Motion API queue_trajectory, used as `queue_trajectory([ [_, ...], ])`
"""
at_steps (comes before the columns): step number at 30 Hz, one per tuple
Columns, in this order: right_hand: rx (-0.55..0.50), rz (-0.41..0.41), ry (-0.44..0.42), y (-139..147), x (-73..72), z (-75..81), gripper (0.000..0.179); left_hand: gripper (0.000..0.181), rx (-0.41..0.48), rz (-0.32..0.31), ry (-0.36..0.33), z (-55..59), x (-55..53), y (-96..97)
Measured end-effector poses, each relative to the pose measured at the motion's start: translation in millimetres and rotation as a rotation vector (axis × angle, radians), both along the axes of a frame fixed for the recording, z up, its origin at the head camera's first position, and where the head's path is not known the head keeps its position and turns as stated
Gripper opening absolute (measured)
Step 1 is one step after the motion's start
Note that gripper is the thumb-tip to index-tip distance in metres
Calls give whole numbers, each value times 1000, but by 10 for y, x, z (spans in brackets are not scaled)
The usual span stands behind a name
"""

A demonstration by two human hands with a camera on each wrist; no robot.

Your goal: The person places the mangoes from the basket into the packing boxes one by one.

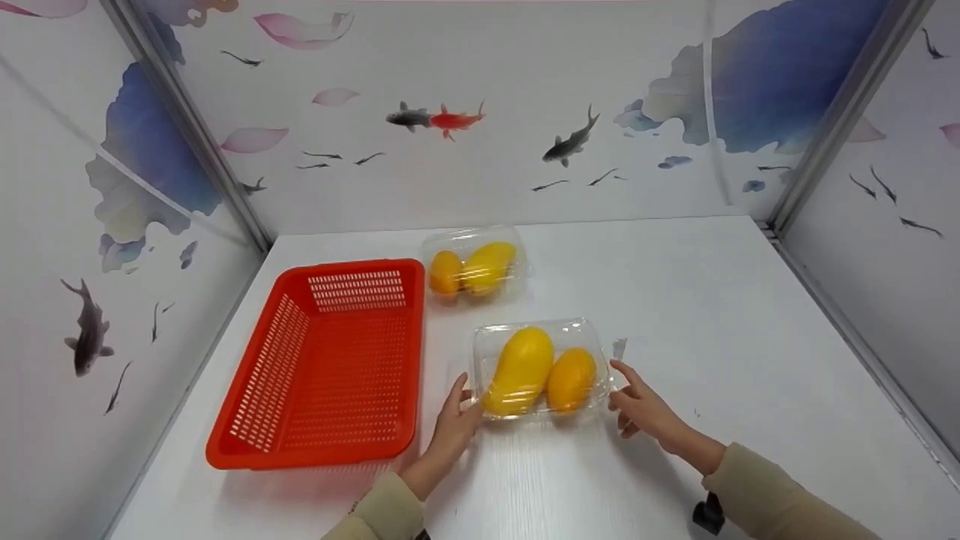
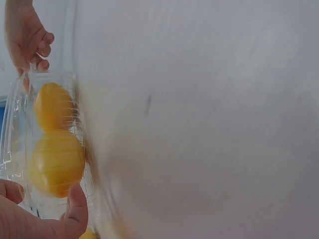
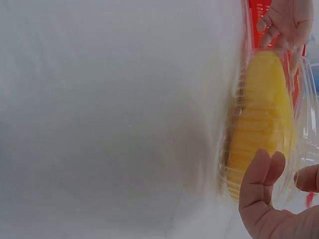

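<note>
A clear plastic clamshell box [image 1: 541, 416] sits in the middle of the white table. Inside it are a long yellow mango [image 1: 523, 364] and a smaller orange-yellow mango [image 1: 571, 379]. At the box's left side, my left hand [image 1: 454, 424] grips the edge between thumb and fingers. My right hand [image 1: 649, 409] holds the opposite side, its index finger up by the rim and its other fingers bent. Both wrist views show the box between the two hands, with the curved fingers [image 3: 261, 172] of my right hand against its end.
Left of the box stands a red plastic basket [image 1: 416, 352] with slotted walls. A second clear clamshell box [image 1: 476, 238] with two mangoes lies behind, beside the basket's far corner. White printed panels [image 1: 487, 187] enclose the table at the back and both sides.
</note>
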State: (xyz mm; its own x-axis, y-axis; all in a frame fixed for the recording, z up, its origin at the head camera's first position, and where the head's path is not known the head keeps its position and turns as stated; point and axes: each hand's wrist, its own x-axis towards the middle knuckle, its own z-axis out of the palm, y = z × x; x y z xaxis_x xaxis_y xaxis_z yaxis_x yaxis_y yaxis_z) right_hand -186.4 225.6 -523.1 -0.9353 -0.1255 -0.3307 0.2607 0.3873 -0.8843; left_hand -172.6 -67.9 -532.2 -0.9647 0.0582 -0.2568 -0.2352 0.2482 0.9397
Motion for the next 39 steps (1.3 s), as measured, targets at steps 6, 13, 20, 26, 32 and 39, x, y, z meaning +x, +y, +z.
queue_trajectory([
  [6,-240,-9,-119,-13,32,-53,58,43,-41,-21,-131,0,20,-28],
  [13,-388,39,-114,-22,11,-55,54,35,92,16,-97,34,-22,-10],
  [20,-391,51,-102,-40,4,-32,55,34,127,18,-88,46,-45,-29],
  [26,-404,30,-106,-104,-81,-26,54,36,150,82,-81,12,-64,-27],
  [32,-415,-10,-123,-313,-287,-4,52,42,155,242,-90,-27,-112,-2],
  [39,-450,-26,-122,-577,-521,4,49,35,146,384,-82,-39,-214,-17],
])
